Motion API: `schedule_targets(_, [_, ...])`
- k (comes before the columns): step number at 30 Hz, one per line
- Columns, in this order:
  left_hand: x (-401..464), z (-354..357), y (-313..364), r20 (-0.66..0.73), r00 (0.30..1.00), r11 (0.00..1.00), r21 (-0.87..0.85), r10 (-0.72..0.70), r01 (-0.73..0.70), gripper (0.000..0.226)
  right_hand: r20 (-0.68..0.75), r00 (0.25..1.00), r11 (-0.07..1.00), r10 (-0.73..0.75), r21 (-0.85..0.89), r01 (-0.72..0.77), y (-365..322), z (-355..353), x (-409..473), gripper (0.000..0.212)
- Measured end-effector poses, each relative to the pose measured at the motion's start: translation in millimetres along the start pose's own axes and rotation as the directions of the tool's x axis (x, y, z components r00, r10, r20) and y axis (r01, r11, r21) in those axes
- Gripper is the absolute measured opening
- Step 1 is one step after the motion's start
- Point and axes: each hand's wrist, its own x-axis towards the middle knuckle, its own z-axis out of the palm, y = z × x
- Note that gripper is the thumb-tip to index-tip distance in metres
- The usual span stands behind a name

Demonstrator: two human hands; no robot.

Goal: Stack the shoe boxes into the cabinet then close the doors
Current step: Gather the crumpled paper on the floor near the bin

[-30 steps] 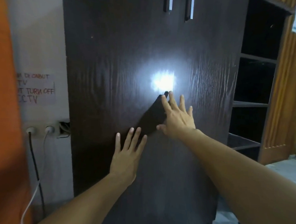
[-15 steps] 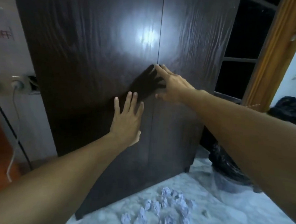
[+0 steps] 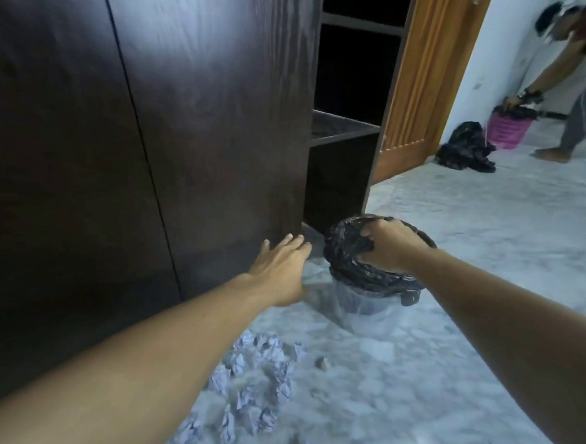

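Note:
The dark wooden cabinet (image 3: 187, 129) fills the left of the view, and both its doors are closed, with a thin seam between them. No shoe boxes show. My left hand (image 3: 280, 272) reaches out with straight fingers near the cabinet's lower right corner, holding nothing. My right hand (image 3: 387, 250) grips the black liner bag at the rim of a clear plastic bin (image 3: 369, 295) standing on the floor just right of the cabinet.
Open dark shelves (image 3: 348, 132) stand right of the doors, beside an orange wooden door (image 3: 427, 79). Several crumpled papers (image 3: 257, 384) lie on the marble floor. Far right, another person (image 3: 581, 78) bends over a pink basket (image 3: 505, 128); a black bag (image 3: 466, 146) lies nearby.
Both hands left the closed cabinet doors. The view swung down and right. My right hand has gripped the bin's black liner, and my left hand moved toward the cabinet's lower corner.

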Motion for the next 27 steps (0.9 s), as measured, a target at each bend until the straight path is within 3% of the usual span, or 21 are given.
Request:
schedule_targets(6, [67, 58, 43, 0.072, 0.991, 0.990, -0.095, 0.113, -0.106, 0.088, 0.058, 0.994, 0.996, 0.094, -0.012, -0.093, 64, 80, 22, 0.042])
schedule_targets(10, [90, 86, 47, 0.106, 0.987, 0.984, -0.140, 0.124, -0.109, 0.091, -0.052, 0.994, 0.993, 0.093, -0.074, -0.097, 73, 116, 26, 0.047])
schedule_targets(13, [92, 99, 43, 0.085, 0.988, 0.983, -0.147, 0.126, -0.113, 0.091, -0.148, 0.986, 0.993, 0.075, -0.076, -0.087, 71, 131, 24, 0.048])
schedule_targets(27, [38, 131, 12, -0.065, 0.989, 0.982, -0.130, 0.130, -0.137, 0.086, -0.199, 0.980, 1.000, 0.010, 0.006, -0.009, 31, 154, -20, 0.046])
